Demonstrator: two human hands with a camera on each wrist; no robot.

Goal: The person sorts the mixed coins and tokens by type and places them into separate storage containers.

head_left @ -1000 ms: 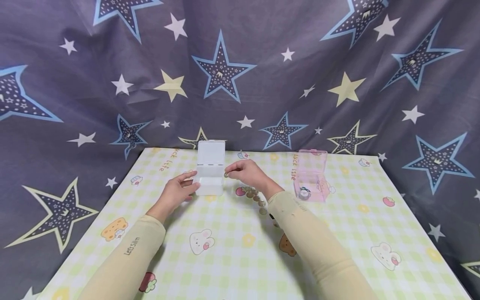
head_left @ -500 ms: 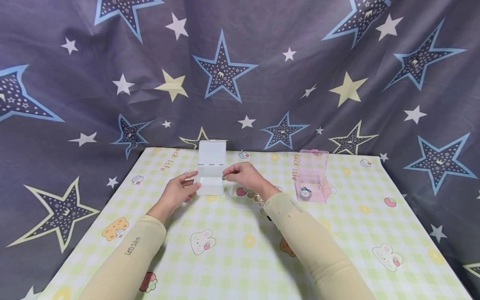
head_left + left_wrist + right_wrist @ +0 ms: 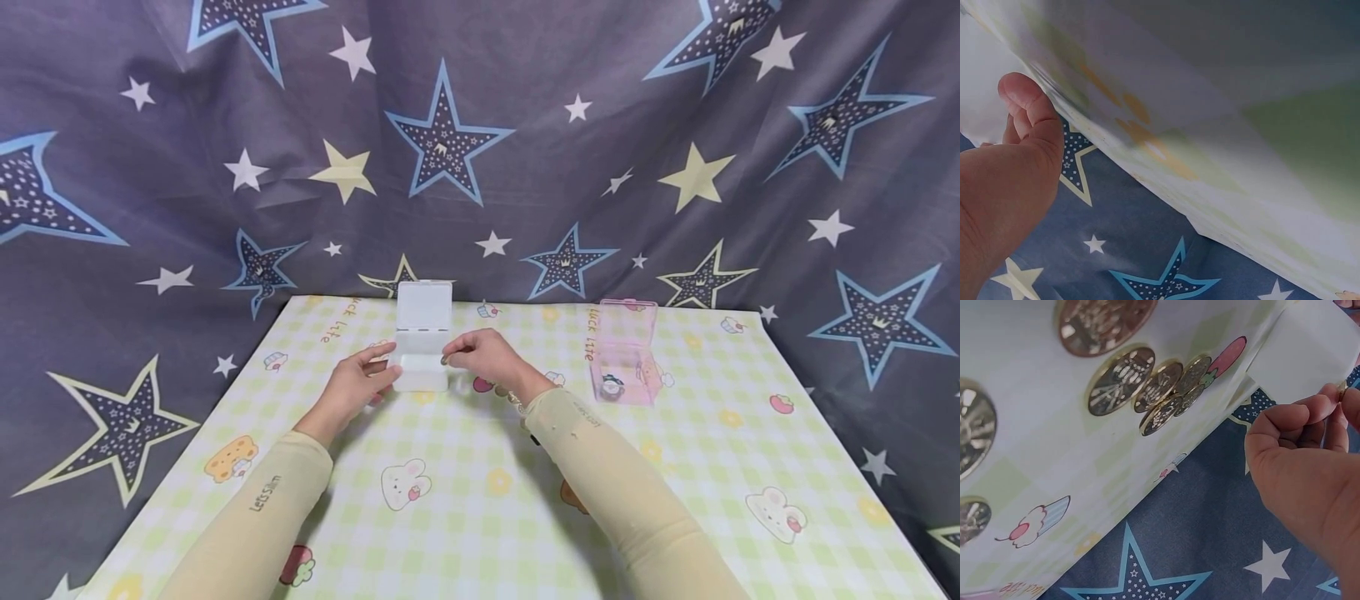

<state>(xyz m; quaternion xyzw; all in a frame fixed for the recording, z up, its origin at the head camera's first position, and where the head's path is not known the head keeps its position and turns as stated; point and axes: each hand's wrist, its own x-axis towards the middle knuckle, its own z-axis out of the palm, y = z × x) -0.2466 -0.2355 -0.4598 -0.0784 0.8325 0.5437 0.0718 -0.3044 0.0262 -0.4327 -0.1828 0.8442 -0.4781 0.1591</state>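
A small white box (image 3: pixel 422 379) stands with its hinged lid raised on the table's far side. My left hand (image 3: pixel 352 390) holds the box at its left side, thumb toward the front and index finger farther back. In the left wrist view, the thumb and fingers (image 3: pixel 1038 119) lie against white plastic. A gold-coloured coin (image 3: pixel 1342 390) is pinched between the thumb and fingertips of my right hand (image 3: pixel 491 358), at the right rim of the box. Several more coins (image 3: pixel 1121 380) lie flat in a loose row, partly hidden under my right wrist in the head view.
A clear pink box (image 3: pixel 624 375) with its lid up stands to the right, and a small round item (image 3: pixel 611 386) shows inside it. A checked, cartoon-printed cloth (image 3: pixel 450 533) covers the table. Behind its far edge hangs a dark curtain (image 3: pixel 525 167) with stars.
My right hand has moved slightly left and down, bringing the coin from beside the white box to its right rim. The left hand and the box have stayed put.
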